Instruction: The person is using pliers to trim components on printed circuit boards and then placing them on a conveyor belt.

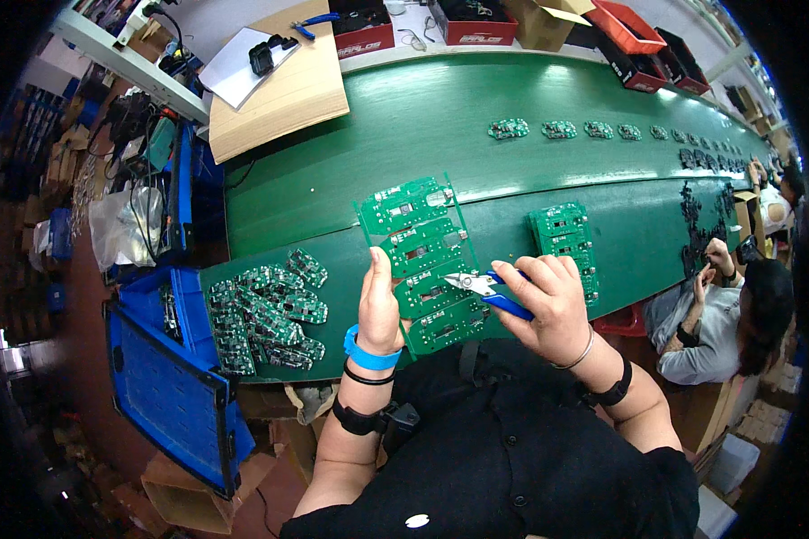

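Note:
My left hand (pixel 380 310) grips the left edge of a green circuit board panel (pixel 420 256), its thumb upright along that edge and its other fingers hidden behind. Several joined boards make up the panel, which is held above the green workbench. Closed round the blue handles of a pair of flush cutters (pixel 473 282) is my right hand (pixel 548 301). The cutters' metal jaws point left and lie over the lower right part of the panel. Whether the jaws touch it, I cannot tell.
A pile of separate circuit boards (pixel 270 310) lies at left beside blue bins (pixel 175 395). Another panel (pixel 564 238) rests right of my hands. A row of boards (pixel 559 130) runs along the far bench. Cardboard (pixel 279 94) lies far left. A co-worker (pixel 715 314) sits at right.

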